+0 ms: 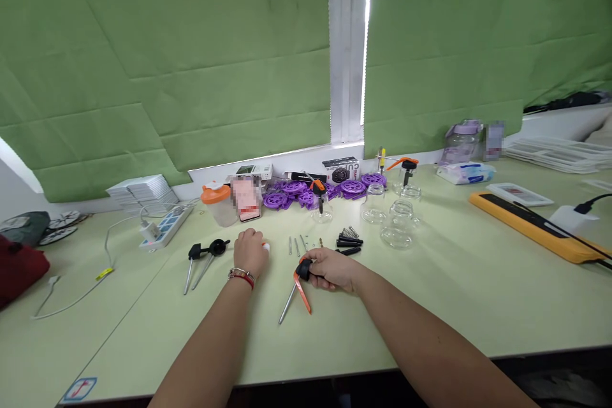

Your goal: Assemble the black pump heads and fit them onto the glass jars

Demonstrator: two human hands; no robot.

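Observation:
My right hand (332, 269) grips a black spray-pump head with an orange trigger (302, 280) and a grey dip tube that slants down to the left over the table. My left hand (250, 250), with a bracelet at the wrist, rests closed on the table over a small white and orange part (266, 247). Two black pump heads with tubes (204, 255) lie just left of it. Several thin metal pins (296, 245) and small black parts with springs (349, 239) lie beyond my right hand.
Clear glass jars (400, 223) stand behind the parts, two with pump heads fitted. Purple plastic wheels (325, 191), an orange-lidded cup (217, 204) and boxes line the wall. A power strip (165, 226) sits left; a yellow-edged board (535, 223) lies right.

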